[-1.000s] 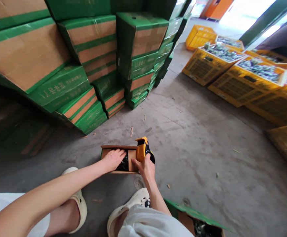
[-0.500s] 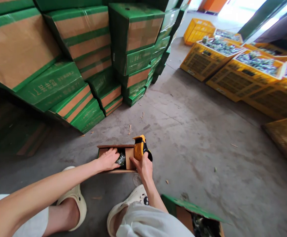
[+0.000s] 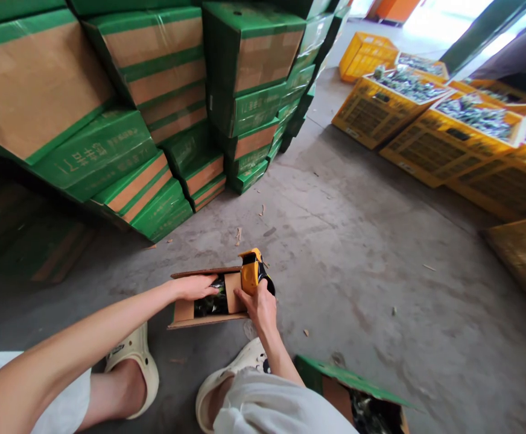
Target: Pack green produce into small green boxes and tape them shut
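An open cardboard box (image 3: 184, 311) stands on the floor in front of my feet, its side flaps raised. Dark, shiny plastic-wrapped items (image 3: 211, 304) show inside it. My left hand (image 3: 201, 287) reaches in over the far side, fingers stretched out over the contents; the fingertips are partly hidden. At the box's right end, my right hand (image 3: 262, 306) grips a yellow and black tape dispenser (image 3: 250, 276). The thumb of that hand lies against the right end flap (image 3: 233, 293).
Stacked green and brown cartons (image 3: 163, 54) rise at the left and back. Yellow crates (image 3: 430, 147) full of wrapped items line the right, with part of a person (image 3: 511, 51) behind. Another open green box (image 3: 335, 395) stands beside my right leg.
My left hand has shifted a little left and toward the box's far side, uncovering more of the contents. The near flap leans further outward. The tape dispenser has moved slightly left with my right hand.
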The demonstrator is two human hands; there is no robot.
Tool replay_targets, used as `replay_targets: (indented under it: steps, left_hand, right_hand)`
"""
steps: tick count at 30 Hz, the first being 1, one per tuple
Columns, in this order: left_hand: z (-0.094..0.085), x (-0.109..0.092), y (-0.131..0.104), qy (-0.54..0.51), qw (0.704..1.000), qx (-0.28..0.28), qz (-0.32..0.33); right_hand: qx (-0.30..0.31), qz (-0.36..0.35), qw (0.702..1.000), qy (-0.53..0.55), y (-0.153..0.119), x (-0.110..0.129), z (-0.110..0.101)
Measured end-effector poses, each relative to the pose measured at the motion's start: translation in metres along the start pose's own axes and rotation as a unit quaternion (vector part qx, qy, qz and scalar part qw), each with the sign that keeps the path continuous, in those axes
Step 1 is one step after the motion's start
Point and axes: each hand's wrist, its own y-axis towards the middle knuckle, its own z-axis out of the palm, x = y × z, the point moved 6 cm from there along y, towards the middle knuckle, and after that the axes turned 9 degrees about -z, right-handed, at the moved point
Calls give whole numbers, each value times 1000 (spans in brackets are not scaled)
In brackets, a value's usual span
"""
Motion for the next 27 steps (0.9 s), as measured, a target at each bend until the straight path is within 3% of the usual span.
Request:
replay_targets:
  steps: [5,8,10,12,14,16,22,27]
  left_hand:
    - [8,-8,-1,84,993,-61,-49]
    - [13,-14,-15,106,987,-97,-76]
    - [15,-20,-31,142,975,-165,-43]
    - [19,-27,-47,187,951,-245,30]
    - [26,-28,-56,212,930,-288,83]
    - [31,-23,-53,211,930,-288,86]
    - [30,-16,-17,186,957,-215,56]
    - [30,-18,-15,168,953,-247,52]
  right_hand:
    - [-9,-16,1000,-6,0,2,-3]
    - [-20,-23,1000,-7,-1,1,-3]
    - [-29,-24,999,-8,-1,0,-1]
    - [-39,-30,999,-8,-1,-2,1]
    - [-44,-34,998,-7,-1,-4,3]
    - [-44,-38,998,-6,1,-6,6]
    - [-38,-37,998,-33,5,-5,6]
    - [-47,-63,996,-46,4,-1,5]
